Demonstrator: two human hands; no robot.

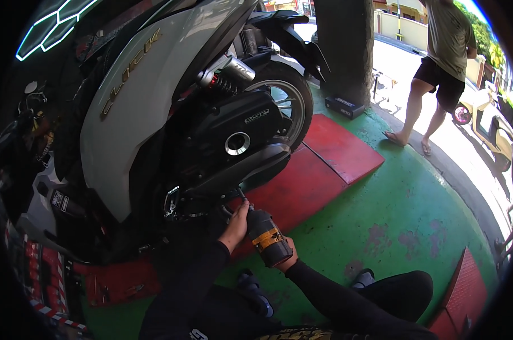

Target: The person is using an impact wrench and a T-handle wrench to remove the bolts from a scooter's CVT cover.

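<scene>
My left hand [235, 225] is closed on the slim front shaft of a black power tool [262, 232] with yellow tape round its body. My right hand [287, 254] grips the same tool at the back, its fingers mostly hidden behind it. The shaft points up at the underside of the black engine casing [239, 170] of a white scooter [129, 130], below its rear wheel [299, 99]. Whether the tip touches a bolt is too small to tell.
The scooter stands over red platforms [338, 153] on a green floor [392, 215]. A dark box [344, 106] sits by a pillar [344, 45]. A person [443, 56] in sandals stands at the right, near a cream scooter [486, 130]. A tool rack [44, 277] is lower left.
</scene>
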